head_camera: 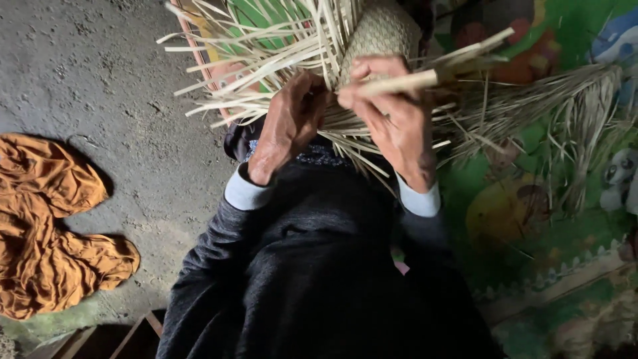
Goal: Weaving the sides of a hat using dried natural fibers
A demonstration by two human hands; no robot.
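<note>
Two hands are seen, both at work on one part-woven basket [379, 33] of pale flat strips, held at approx. 12 o'clock in the view, just above the lap.

The left hand [289, 123] is pressed against the basket's loose strips [252, 73] at 11 o'clock; its grip is curled shut into the weave, but which strip is pinched can't be told, fingers being hidden.

The right hand [392, 116] is closed on one flat stick [425, 73]; thumb and fingers are pinched around it, w/ the stick angled up toward 2 o'clock across the strips. The two hands are nearly touching at the basket's base.

Loose strip ends are fanned out to 10 o'clock, too many to count. One bundle of dry fibres [565, 113] is laid at 3 o'clock on a coloured play mat [525, 219], which covers the floor at the right.

One orange cloth [46, 226] is crumpled at 8 o'clock on the bare concrete floor [113, 80], well apart from the hands. Dark sleeves w/ two pale cuffs [246, 193] are seen at the wrists.
</note>
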